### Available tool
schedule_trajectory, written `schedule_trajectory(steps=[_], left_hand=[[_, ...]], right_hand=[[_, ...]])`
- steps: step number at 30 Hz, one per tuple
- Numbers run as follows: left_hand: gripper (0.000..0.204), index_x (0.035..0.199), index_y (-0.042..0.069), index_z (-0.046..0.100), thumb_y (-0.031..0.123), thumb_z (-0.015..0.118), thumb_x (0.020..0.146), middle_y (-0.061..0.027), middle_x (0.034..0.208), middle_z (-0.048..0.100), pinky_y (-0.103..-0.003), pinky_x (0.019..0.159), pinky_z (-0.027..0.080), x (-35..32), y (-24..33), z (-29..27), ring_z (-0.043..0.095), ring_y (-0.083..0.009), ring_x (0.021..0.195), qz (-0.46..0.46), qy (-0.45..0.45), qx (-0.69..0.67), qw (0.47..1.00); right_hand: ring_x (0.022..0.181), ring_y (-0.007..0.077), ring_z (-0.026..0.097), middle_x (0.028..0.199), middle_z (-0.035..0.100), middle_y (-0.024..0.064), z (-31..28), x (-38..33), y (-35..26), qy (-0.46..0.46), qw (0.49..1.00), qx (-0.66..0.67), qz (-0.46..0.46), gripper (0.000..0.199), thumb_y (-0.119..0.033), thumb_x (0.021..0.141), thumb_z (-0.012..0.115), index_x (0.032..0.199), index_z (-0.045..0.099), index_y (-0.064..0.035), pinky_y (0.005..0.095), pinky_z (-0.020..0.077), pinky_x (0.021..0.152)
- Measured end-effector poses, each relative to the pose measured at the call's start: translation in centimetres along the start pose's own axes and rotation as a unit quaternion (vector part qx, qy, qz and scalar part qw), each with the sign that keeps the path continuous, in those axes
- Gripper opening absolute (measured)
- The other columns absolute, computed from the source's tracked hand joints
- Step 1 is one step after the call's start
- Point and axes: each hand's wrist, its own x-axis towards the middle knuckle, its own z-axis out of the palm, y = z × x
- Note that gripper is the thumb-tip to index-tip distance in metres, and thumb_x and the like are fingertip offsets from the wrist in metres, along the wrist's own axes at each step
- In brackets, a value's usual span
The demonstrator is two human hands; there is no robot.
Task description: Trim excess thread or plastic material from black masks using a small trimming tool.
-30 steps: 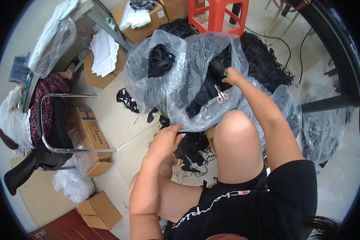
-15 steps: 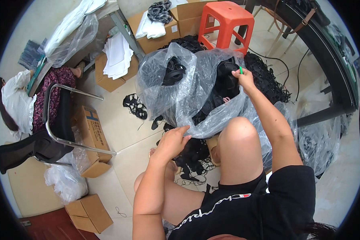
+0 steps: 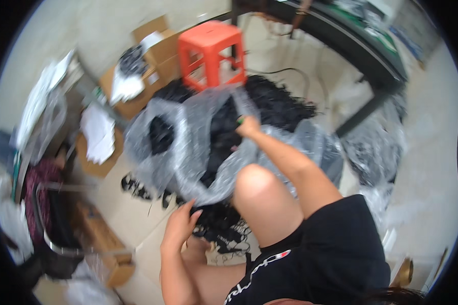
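A large clear plastic bag (image 3: 188,145) lies open on the floor before me, with black fabric pieces (image 3: 222,124) inside it. At the bag's right side my right hand (image 3: 248,127) is closed round a small green object (image 3: 240,120); blur hides its kind. My left hand (image 3: 179,223) is at the near edge of the bag, thumb and fingers apart, nothing visible in it. Below the bag, beside my feet, is a heap of black strappy pieces (image 3: 221,221). More black pieces (image 3: 275,104) are piled behind the bag.
A red plastic stool (image 3: 211,46) stands behind the heap. At the upper right is a dark table (image 3: 361,66); filled clear bags (image 3: 374,147) lie under it. Cardboard boxes (image 3: 104,249) and a metal-framed chair (image 3: 43,223) are on the left, where another person (image 3: 40,183) sits.
The whole view has swung to the right and blurred, so everything appears farther left. My right hand still grips the green object, now nearer the bag's middle.
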Motion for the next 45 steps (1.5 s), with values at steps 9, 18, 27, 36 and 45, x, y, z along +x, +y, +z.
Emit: schedule_trajectory(steps=[9, 18, 27, 36, 45], left_hand=[[0.045, 0.121, 0.002, 0.057, 0.024, 0.067, 0.084, -0.0230, 0.089, 0.064, -0.042, 0.074, 0.049, -1.0, -1.3, 1.0, 0.063, -0.0359, 0.082, -0.033, -0.022, 0.003, 0.999], [0.045, 0.124, 0.002, 0.053, 0.028, 0.061, 0.088, -0.0238, 0.105, 0.063, -0.043, 0.085, 0.047, 0.7, -1.0, 0.6, 0.059, -0.0388, 0.100, -0.024, -0.027, 0.000, 0.999], [0.047, 0.122, 0.001, 0.051, 0.027, 0.062, 0.085, -0.0196, 0.104, 0.063, -0.045, 0.083, 0.047, -3.4, -4.4, 0.7, 0.060, -0.0371, 0.098, -0.049, 0.108, 0.051, 0.992], [0.060, 0.128, -0.002, 0.047, 0.031, 0.064, 0.082, -0.0175, 0.101, 0.059, -0.043, 0.084, 0.045, -4.8, -5.6, 3.9, 0.059, -0.0355, 0.096, -0.071, -0.109, 0.050, 0.990], [0.059, 0.131, -0.001, 0.043, 0.026, 0.065, 0.083, -0.0232, 0.122, 0.055, -0.043, 0.095, 0.041, -2.1, -13.3, 1.7, 0.053, -0.0374, 0.109, -0.043, -0.149, -0.091, 0.984]], right_hand=[[0.072, 0.0211, 0.069, 0.075, 0.070, 0.0069, 3.2, -6.5, 2.7, -0.167, 0.972, 0.123, -0.112, 0.023, -0.022, 0.073, 0.072, 0.090, 0.069, -0.0064, 0.0348, 0.0534, 0.070], [0.091, 0.0352, 0.065, 0.095, 0.067, 0.0187, 1.8, -1.9, 8.2, -0.056, 0.997, 0.054, -0.007, 0.031, -0.030, 0.076, 0.069, 0.096, 0.070, -0.0069, 0.0425, 0.0511, 0.083], [0.068, 0.0242, 0.063, 0.074, 0.064, 0.0136, -7.3, -15.8, -15.3, -0.283, 0.872, 0.197, -0.349, 0.017, -0.014, 0.088, 0.057, 0.100, 0.064, -0.0035, 0.0350, 0.0476, 0.063], [0.095, 0.0388, 0.057, 0.099, 0.061, 0.0215, -6.8, -10.0, -19.1, -0.370, 0.817, -0.168, -0.410, 0.022, -0.001, 0.078, 0.056, 0.099, 0.063, 0.0022, 0.0411, 0.0467, 0.081], [0.087, 0.0425, 0.059, 0.088, 0.061, 0.0271, 4.4, -7.0, -8.9, -0.427, 0.828, -0.264, -0.248, 0.018, -0.011, 0.084, 0.059, 0.095, 0.055, 0.0028, 0.0482, 0.0472, 0.075]])
